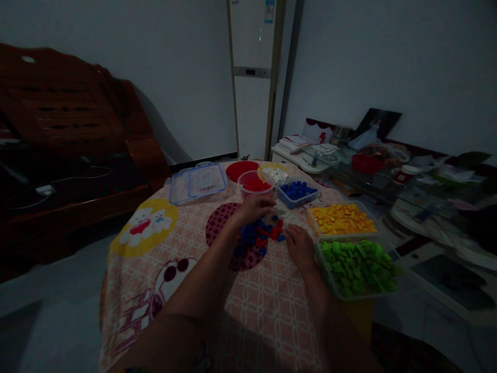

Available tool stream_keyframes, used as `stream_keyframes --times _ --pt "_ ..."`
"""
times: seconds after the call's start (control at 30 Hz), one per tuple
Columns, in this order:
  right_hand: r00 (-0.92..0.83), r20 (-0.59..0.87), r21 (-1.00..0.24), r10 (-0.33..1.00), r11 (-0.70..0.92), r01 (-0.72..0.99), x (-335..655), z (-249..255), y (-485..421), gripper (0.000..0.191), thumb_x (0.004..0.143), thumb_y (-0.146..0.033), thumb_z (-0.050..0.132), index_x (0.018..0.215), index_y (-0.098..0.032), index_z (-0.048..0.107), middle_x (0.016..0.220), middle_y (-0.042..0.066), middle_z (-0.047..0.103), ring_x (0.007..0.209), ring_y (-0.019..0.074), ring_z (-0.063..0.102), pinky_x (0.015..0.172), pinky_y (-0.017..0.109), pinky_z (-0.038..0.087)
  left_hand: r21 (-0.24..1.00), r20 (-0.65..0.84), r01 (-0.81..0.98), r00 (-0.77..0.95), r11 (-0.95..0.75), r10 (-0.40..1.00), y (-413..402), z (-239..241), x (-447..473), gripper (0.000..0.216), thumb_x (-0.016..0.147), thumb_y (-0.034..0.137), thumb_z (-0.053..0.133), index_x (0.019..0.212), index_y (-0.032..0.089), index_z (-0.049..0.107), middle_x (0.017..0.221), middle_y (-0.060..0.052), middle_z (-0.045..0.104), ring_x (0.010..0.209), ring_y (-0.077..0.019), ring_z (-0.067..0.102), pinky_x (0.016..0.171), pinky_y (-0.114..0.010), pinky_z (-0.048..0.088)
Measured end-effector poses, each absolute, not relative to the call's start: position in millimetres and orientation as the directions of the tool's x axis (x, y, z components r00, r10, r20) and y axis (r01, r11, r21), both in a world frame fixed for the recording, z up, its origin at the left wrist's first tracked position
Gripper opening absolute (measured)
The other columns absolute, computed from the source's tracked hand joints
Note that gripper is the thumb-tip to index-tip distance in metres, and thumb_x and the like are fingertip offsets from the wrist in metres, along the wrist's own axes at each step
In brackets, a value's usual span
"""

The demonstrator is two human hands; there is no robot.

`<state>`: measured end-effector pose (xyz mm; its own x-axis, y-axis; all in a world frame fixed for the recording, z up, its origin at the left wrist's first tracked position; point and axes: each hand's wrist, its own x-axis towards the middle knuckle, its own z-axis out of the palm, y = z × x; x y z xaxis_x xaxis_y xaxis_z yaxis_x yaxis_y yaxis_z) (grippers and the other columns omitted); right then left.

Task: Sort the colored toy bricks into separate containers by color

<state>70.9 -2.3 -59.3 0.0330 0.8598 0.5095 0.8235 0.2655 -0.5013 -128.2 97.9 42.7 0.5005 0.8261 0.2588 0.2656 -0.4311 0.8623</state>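
Note:
A small pile of loose red and blue toy building blocks (264, 235) lies on the patterned tablecloth (264, 300). My left hand (254, 208) hangs over the far side of this pile, fingers reaching right and slightly bent, with no block visible in it. At the pile's right edge, my right hand (300, 244) rests low with its fingers stretched toward the red pieces. Its fingertips are beside the blocks; whether they touch them is too dark to tell. Just beyond my left hand stands a round tub (256, 192) with red blocks inside.
Right of the hands are boxes of blue blocks (298, 190), yellow blocks (341, 218) and green blocks (357, 267). White blocks (276, 173) sit behind. Blue-edged clear lids (198, 182) and a red round lid (241, 170) lie at the back. A wooden bench (77, 124) stands left.

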Motion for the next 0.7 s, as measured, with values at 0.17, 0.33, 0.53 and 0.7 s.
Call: stream_keyframes --times 0.17,0.33,0.53,0.7 --pt "0.028 0.499 -0.513 0.866 0.269 0.815 70 -55 -3 0.029 0.091 -0.018 0.051 0.105 -0.02 0.076 0.115 0.011 0.073 0.11 0.0251 0.065 0.101 0.041 0.049 0.541 0.1 0.522 0.739 -0.659 0.667 79 35 -102 0.021 0.066 0.021 0.075 0.087 0.018 0.078 0.084 -0.005 0.076 0.079 -0.0195 0.067 0.074 -0.025 0.047" --pt "0.015 0.499 -0.52 0.867 0.285 0.806 71 -53 -3 0.028 0.091 -0.018 0.051 0.104 -0.022 0.076 0.114 0.01 0.073 0.107 0.0239 0.065 0.101 0.041 0.049 0.45 0.06 0.578 0.741 -0.681 0.669 74 28 -95 0.017 0.068 0.016 0.07 0.083 0.017 0.078 0.074 -0.003 0.074 0.069 -0.0169 0.063 0.067 -0.023 0.044" --pt "0.035 0.514 -0.509 0.857 0.271 0.817 71 -56 -4 0.026 0.091 -0.018 0.052 0.101 -0.019 0.077 0.114 0.013 0.073 0.109 0.0252 0.065 0.101 0.041 0.049 0.535 0.118 0.626 0.61 -0.567 0.784 86 32 -110 0.029 0.074 0.009 0.064 0.098 0.015 0.08 0.085 -0.007 0.077 0.077 -0.0198 0.068 0.073 -0.025 0.045" --pt "0.021 0.521 -0.503 0.853 0.287 0.815 71 -56 -3 0.026 0.091 -0.018 0.052 0.1 -0.019 0.077 0.113 0.012 0.074 0.109 0.0251 0.065 0.102 0.042 0.049 0.504 0.138 0.676 0.552 -0.538 0.823 93 35 -118 0.025 0.077 0.013 0.066 0.097 0.016 0.08 0.086 -0.009 0.077 0.079 -0.0214 0.069 0.075 -0.027 0.046"
